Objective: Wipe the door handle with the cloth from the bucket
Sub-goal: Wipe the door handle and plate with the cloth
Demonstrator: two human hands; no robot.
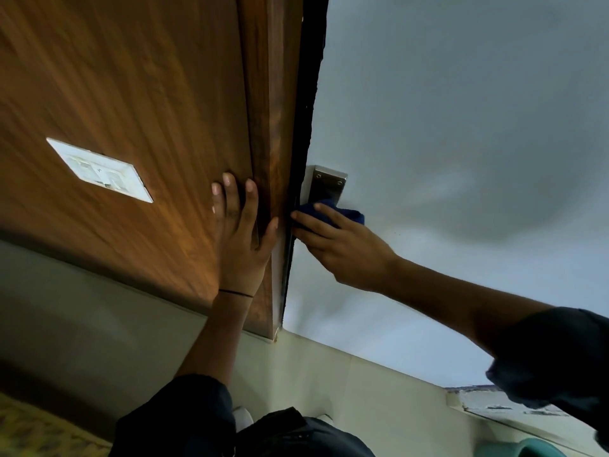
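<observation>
While my left hand [242,232] lies flat, fingers spread, on the wooden panel [131,103], my right hand [342,249] presses the blue cloth [333,211] against the door handle's steel plate [326,184] on the white door [461,127]. No writing is readable on the switch plate [99,169] at nine o'clock. A green bucket rim [540,450] shows at five o'clock.

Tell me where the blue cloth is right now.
In the head view, just right of centre, the blue cloth is under the right hand, pressed over the metal handle plate on the white door, beside the wooden frame.
</observation>
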